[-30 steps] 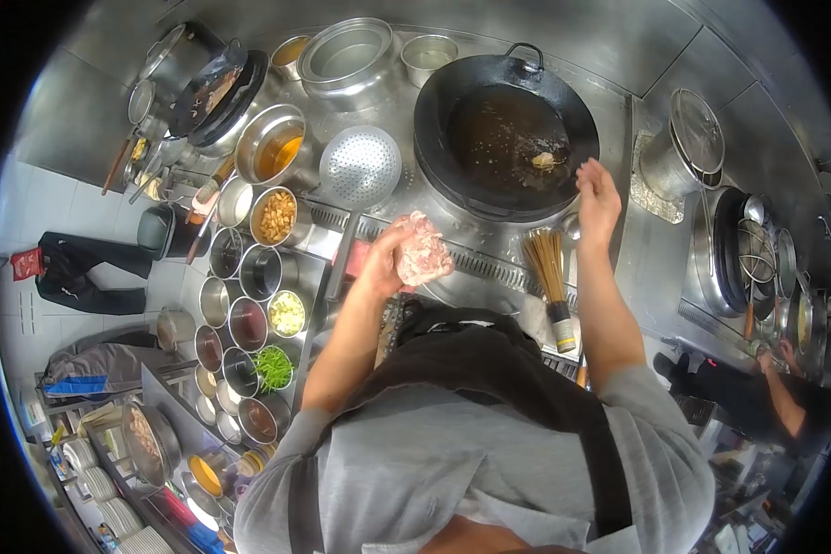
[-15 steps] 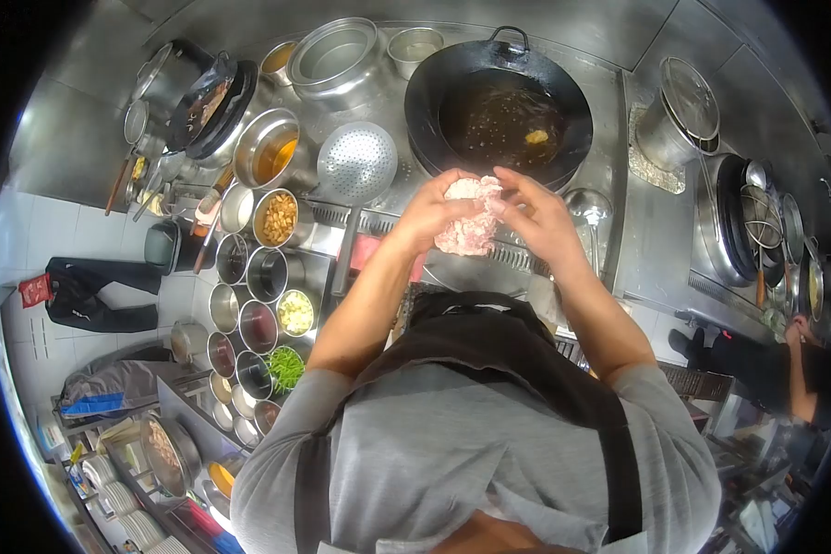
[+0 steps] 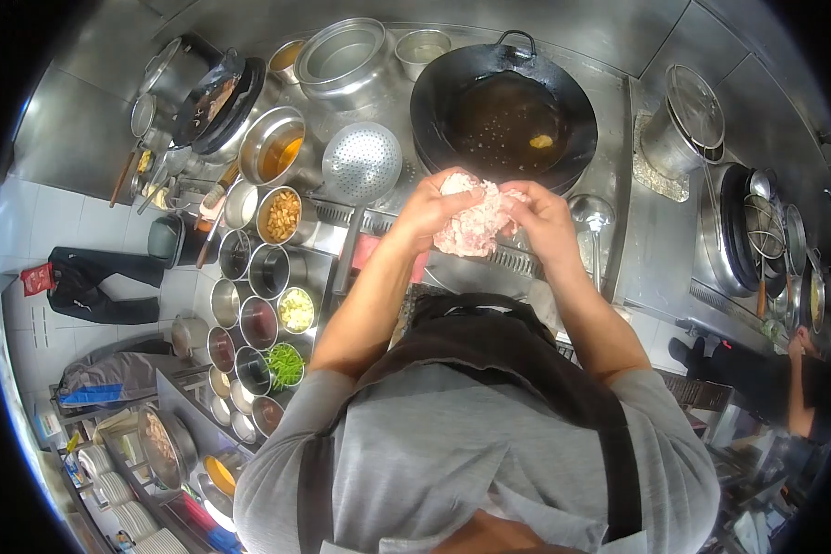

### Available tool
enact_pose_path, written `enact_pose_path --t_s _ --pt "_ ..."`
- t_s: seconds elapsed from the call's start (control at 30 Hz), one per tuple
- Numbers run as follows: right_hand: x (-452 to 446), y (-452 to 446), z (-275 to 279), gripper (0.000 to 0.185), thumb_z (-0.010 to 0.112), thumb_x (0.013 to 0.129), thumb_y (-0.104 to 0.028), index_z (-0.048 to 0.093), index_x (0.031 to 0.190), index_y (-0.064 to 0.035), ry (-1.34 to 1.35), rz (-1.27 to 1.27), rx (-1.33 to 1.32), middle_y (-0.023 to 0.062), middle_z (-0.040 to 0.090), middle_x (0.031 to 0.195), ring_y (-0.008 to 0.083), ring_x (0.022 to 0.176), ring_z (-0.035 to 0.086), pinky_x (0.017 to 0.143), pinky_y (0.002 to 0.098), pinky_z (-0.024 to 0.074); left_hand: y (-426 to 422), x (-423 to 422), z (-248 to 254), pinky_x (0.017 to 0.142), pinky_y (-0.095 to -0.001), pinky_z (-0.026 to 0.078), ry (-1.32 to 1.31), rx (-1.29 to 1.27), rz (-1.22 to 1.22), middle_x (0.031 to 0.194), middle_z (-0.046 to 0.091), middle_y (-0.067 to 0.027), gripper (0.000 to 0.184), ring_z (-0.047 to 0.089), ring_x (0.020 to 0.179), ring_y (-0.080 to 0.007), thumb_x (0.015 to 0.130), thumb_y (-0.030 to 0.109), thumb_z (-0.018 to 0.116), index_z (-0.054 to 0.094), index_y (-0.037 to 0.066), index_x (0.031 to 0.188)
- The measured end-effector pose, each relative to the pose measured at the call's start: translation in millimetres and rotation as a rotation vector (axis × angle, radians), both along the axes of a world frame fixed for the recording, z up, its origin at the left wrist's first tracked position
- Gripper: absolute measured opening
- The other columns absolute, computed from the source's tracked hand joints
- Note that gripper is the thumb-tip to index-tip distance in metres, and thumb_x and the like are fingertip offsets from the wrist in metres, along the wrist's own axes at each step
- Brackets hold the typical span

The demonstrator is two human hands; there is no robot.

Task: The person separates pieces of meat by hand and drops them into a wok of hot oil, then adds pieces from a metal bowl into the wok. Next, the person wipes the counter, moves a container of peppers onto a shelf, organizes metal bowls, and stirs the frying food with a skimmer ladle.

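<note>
A clump of pale pink raw meat (image 3: 471,222), white-coated in places, is held up between my hands at the near side of the wok. My left hand (image 3: 427,212) is closed around its left side, thumb lying across the front. At the right edge, my right hand (image 3: 541,220) pinches part of the clump between thumb and fingers. Just beyond them stands the black wok (image 3: 429,115) with dark oil (image 3: 499,120) in it. One small golden piece (image 3: 541,141) floats there among scattered bubbles.
Left of the wok lie a perforated skimmer (image 3: 362,164) and a steel pot (image 3: 342,60). Several small containers hold ingredients, among them chopped greens (image 3: 284,366). A ladle (image 3: 591,217) rests right of my hands. Another person's arm (image 3: 797,379) shows at far right.
The meat has spread wider between my hands, and my right fingers have shifted from resting over it to pinching its right edge. Fewer bubbles show in the oil.
</note>
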State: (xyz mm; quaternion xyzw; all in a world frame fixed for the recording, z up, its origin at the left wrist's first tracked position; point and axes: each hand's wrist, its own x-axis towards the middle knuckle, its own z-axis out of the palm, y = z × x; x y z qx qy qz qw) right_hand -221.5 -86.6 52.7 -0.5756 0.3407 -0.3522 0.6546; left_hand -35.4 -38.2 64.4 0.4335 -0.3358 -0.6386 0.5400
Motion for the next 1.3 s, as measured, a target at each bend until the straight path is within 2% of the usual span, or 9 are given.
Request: enact_pose_path --t_s 0.33,0.5,0.6,0.77,0.87,0.97,1.07,1.2,1.3 --pt "4.3 -3.7 -12.3 0.019 0.063 0.086 -0.011 0.062 0.101 0.0004 -0.144 -0.105 0.14 0.0006 0.059 0.072 0.0057 0.059 0.052 0.054 0.0196 0.0413 -2.4 -10.6 -6.6 0.08 -0.0276 0.049 -0.16 0.106 -0.201 0.1 0.063 -0.0083 0.043 0.062 0.089 -0.0142 0.078 0.016 0.072 0.055 -0.002 0.114" --pt "2.4 -11.9 -12.0 0.025 0.066 0.085 -0.016 0.061 0.104 -0.001 -0.008 -0.087 0.048 -0.0005 0.06 0.073 0.0049 0.06 0.052 0.055 0.02 0.0424 -9.1 -19.8 -12.2 0.061 -0.0246 0.049 -0.207 0.148 -0.099 0.081 0.066 -0.005 0.022 0.062 0.068 -0.0108 0.075 0.01 0.072 0.064 -0.001 0.092" --pt "-1.2 -16.0 -20.8 0.03 0.068 0.082 -0.016 0.06 0.107 -0.0022 -0.055 -0.077 0.083 0.0003 0.062 0.077 0.0052 0.062 0.053 0.058 0.0197 0.0443 -14.5 -11.1 -15.4 0.06 -0.0248 0.049 -0.289 0.117 -0.075 0.081 0.066 -0.0056 0.019 0.061 0.067 -0.0104 0.075 0.007 0.07 0.064 0.0 0.092" --pt "-4.5 -13.4 -19.0 0.028 0.07 0.079 -0.013 0.061 0.103 -0.0023 0.198 0.032 -0.041 0.0019 0.063 0.079 0.006 0.062 0.054 0.057 0.0211 0.0451 -15.3 -7.7 -14.4 0.059 -0.0254 0.048 -0.39 0.032 -0.067 0.078 0.065 -0.0049 0.016 0.06 0.066 -0.0102 0.075 0.006 0.067 0.064 0.0 0.089" --pt "-8.9 -16.7 -24.9 0.022 0.069 0.079 -0.007 0.06 0.099 -0.0022 0.035 0.013 0.114 0.0032 0.062 0.079 0.0084 0.062 0.054 0.054 0.0218 0.0435 -16.4 -0.3 -18.0 0.059 -0.0259 0.049 -0.35 0.032 -0.034 0.077 0.065 -0.0053 0.014 0.061 0.066 -0.0111 0.076 0.006 0.066 0.064 0.0 0.088" --pt "-16.1 -20.8 -16.3 0.015 0.068 0.082 -0.013 0.06 0.091 -0.0037 -0.188 -0.129 0.194 0.0038 0.061 0.075 0.0094 0.061 0.057 0.053 0.023 0.0449 -15.1 12.5 -16.7 0.059 -0.0259 0.05 -0.258 0.099 0.04 0.077 0.065 -0.0062 0.011 0.062 0.066 -0.0121 0.076 0.005 0.066 0.063 -0.001 0.085" --pt "-19.8 -26.4 -18.5 0.012 0.067 0.083 -0.012 0.056 0.087 -0.006 -0.411 -0.139 0.318 0.0046 0.062 0.077 0.0127 0.063 0.059 0.054 0.024 0.0459 -12.8 20.8 -17.4 0.063 -0.0324 0.056 0.019 0.141 0.071 0.084 0.066 -0.011 0.019 0.066 0.073 -0.0188 0.077 0.001 0.064 0.059 -0.001 0.095" --pt "-5.1 -14.5 -7.3 0.013 0.067 0.082 -0.007 0.055 0.087 -0.0069 -0.377 -0.303 0.336 0.0055 0.063 0.081 0.0155 0.066 0.061 0.054 0.025 0.0463 -5.6 13.8 -13.7 0.065 -0.0352 0.057 0.261 0.155 0.203 0.086 0.065 -0.0113 0.019 0.067 0.074 -0.0223 0.078 0.001 0.064 0.057 0.001 0.096" --pt "-7.9 -12.0 -18.5 0.014 0.068 0.082 -0.006 0.054 0.084 -0.0065 -0.341 -0.384 0.364 0.0011 0.057 0.072 0.0088 0.057 0.052 0.05 0.0196 0.0393 2.0 19.1 -20.7 0.067 -0.0371 0.057 0.287 0.146 0.196 0.089 0.065 -0.0121 0.02 0.067 0.077 -0.0233 0.079 0.001 0.062 0.057 0.001 0.098"
